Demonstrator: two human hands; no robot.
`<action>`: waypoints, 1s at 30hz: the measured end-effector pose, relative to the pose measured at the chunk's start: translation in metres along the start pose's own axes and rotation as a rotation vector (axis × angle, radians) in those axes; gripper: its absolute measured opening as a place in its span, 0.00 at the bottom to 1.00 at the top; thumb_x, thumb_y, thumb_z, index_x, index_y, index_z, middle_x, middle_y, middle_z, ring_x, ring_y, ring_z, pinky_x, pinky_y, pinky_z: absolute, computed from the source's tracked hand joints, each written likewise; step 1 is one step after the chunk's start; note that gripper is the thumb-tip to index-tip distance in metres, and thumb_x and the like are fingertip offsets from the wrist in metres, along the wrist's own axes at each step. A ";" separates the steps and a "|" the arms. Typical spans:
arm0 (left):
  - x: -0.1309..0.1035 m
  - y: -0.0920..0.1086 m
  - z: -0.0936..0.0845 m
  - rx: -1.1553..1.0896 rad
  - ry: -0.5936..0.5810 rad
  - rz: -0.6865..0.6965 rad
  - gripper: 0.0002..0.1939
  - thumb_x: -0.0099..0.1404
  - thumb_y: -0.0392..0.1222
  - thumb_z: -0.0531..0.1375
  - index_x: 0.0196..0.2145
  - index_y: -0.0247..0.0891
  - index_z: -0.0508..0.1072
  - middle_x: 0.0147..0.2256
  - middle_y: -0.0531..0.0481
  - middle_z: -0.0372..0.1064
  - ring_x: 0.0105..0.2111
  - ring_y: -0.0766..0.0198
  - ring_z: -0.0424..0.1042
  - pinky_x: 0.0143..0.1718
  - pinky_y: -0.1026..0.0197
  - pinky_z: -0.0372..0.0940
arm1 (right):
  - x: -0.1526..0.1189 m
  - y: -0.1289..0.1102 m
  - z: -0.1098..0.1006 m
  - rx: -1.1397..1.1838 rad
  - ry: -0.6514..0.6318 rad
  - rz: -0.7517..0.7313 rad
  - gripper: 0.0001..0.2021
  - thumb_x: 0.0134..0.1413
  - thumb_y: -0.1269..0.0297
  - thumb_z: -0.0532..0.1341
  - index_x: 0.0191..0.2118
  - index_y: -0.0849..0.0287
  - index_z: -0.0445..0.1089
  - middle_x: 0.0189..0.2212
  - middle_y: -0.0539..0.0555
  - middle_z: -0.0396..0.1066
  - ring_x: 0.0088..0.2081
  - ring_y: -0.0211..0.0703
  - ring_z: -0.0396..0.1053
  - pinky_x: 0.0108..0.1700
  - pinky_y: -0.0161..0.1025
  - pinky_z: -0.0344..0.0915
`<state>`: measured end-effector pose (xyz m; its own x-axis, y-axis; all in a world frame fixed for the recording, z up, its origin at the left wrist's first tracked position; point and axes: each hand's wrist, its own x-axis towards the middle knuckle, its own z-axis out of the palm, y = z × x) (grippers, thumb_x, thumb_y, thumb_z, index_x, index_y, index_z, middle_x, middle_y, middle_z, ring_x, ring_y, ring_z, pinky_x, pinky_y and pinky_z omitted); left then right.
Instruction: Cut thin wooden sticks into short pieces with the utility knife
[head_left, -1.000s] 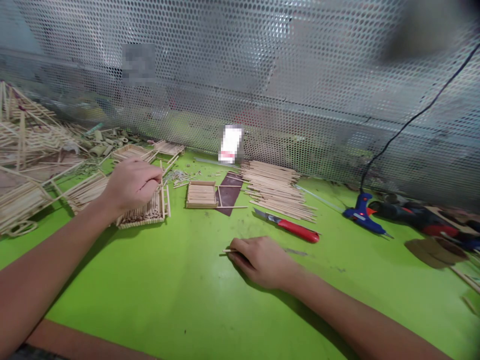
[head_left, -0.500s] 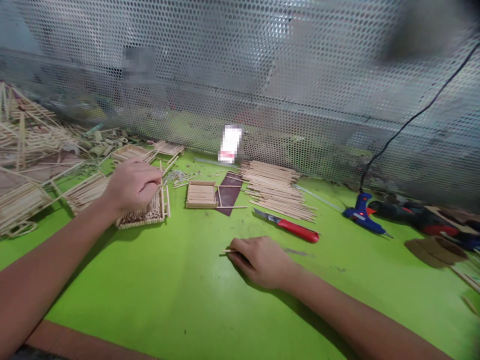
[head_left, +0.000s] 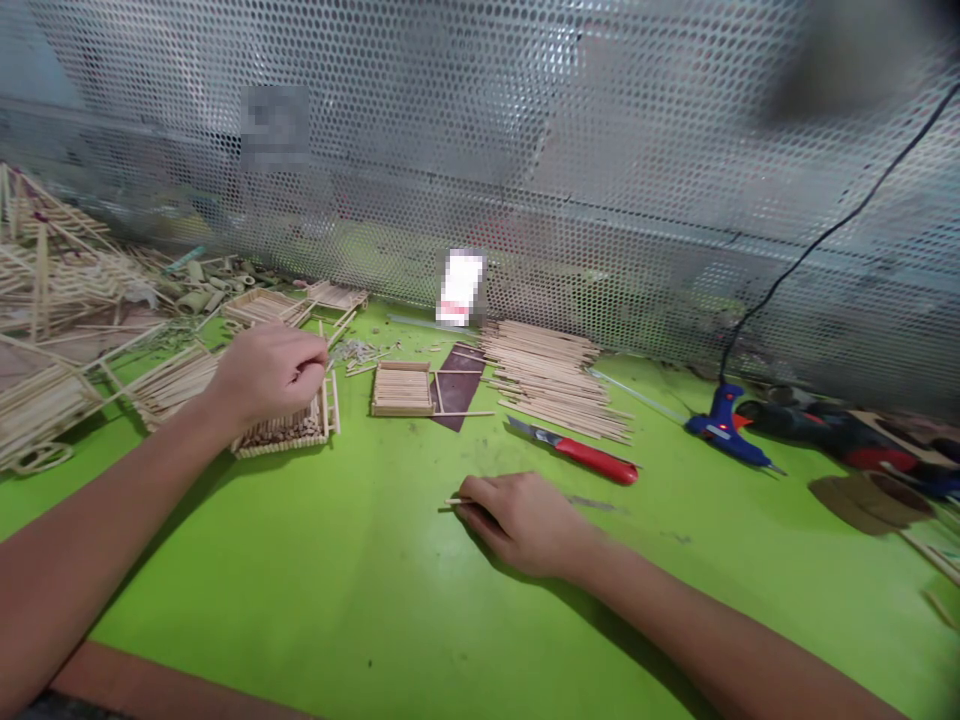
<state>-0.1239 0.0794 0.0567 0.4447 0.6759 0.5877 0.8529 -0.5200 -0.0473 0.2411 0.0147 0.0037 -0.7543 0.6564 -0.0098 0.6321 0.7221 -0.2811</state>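
Observation:
My left hand (head_left: 262, 372) hovers over a box made of small sticks (head_left: 281, 440), its fingers bent together. Whatever lies between those fingertips is hidden. Short cut stick pieces fill the part of the box that shows below the hand. On the green table, my right hand (head_left: 521, 525) rests with thumb and fingers closed on a thin wooden stick (head_left: 452, 502), whose tip pokes out to the left. Above that hand lies a red-handled utility knife (head_left: 596, 460), its blade pointing left.
A row of thin sticks (head_left: 555, 375) lies behind the knife, beside a small stick tray (head_left: 403, 390) and a dark sheet (head_left: 459, 385). At right stands a blue glue gun (head_left: 721, 430) with its cord. Stick structures (head_left: 52, 260) crowd the left; perforated metal (head_left: 420, 130) closes the back.
My left hand has shifted very slightly to the right over the box, its fingers curling a little. My right hand and its stick have stayed in place.

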 end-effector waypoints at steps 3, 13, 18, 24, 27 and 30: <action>-0.003 -0.003 0.001 -0.079 0.008 0.015 0.14 0.65 0.37 0.49 0.24 0.40 0.70 0.23 0.51 0.71 0.23 0.60 0.67 0.31 0.58 0.59 | 0.000 0.000 0.000 0.006 0.000 -0.001 0.16 0.76 0.58 0.49 0.38 0.58 0.69 0.24 0.49 0.70 0.23 0.37 0.64 0.29 0.37 0.57; 0.001 0.000 0.003 0.004 -0.065 -0.087 0.26 0.76 0.46 0.44 0.29 0.41 0.76 0.24 0.51 0.75 0.25 0.59 0.73 0.30 0.58 0.61 | 0.000 0.001 0.001 0.020 -0.001 0.003 0.17 0.76 0.58 0.49 0.38 0.58 0.69 0.25 0.50 0.70 0.23 0.38 0.65 0.29 0.37 0.59; 0.002 -0.002 0.006 0.029 -0.077 -0.096 0.28 0.77 0.48 0.43 0.30 0.41 0.78 0.22 0.49 0.75 0.24 0.58 0.73 0.26 0.59 0.58 | 0.000 0.001 0.002 0.018 0.005 -0.005 0.17 0.76 0.57 0.48 0.38 0.58 0.68 0.25 0.49 0.70 0.23 0.38 0.65 0.29 0.37 0.59; 0.001 -0.004 0.009 -0.023 -0.114 -0.045 0.26 0.75 0.57 0.50 0.31 0.44 0.83 0.29 0.50 0.81 0.27 0.57 0.76 0.27 0.59 0.62 | 0.000 0.002 0.002 -0.012 0.014 -0.011 0.17 0.76 0.57 0.49 0.39 0.58 0.68 0.24 0.49 0.70 0.23 0.38 0.64 0.29 0.37 0.57; 0.001 -0.002 0.009 -0.044 -0.113 -0.064 0.28 0.75 0.55 0.48 0.33 0.44 0.85 0.29 0.48 0.81 0.26 0.56 0.76 0.25 0.59 0.61 | 0.000 0.002 0.002 -0.017 0.009 -0.007 0.16 0.76 0.58 0.49 0.39 0.58 0.68 0.24 0.49 0.70 0.23 0.38 0.64 0.29 0.37 0.56; -0.002 -0.003 0.010 -0.067 -0.098 -0.110 0.31 0.77 0.50 0.43 0.39 0.42 0.85 0.29 0.46 0.81 0.27 0.56 0.77 0.24 0.58 0.59 | 0.000 0.002 0.002 -0.029 0.007 -0.010 0.16 0.76 0.57 0.49 0.39 0.58 0.68 0.24 0.49 0.70 0.23 0.38 0.64 0.29 0.37 0.55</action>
<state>-0.1247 0.0846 0.0481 0.3773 0.7766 0.5045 0.8791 -0.4716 0.0686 0.2419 0.0156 0.0014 -0.7594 0.6506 -0.0004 0.6295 0.7347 -0.2530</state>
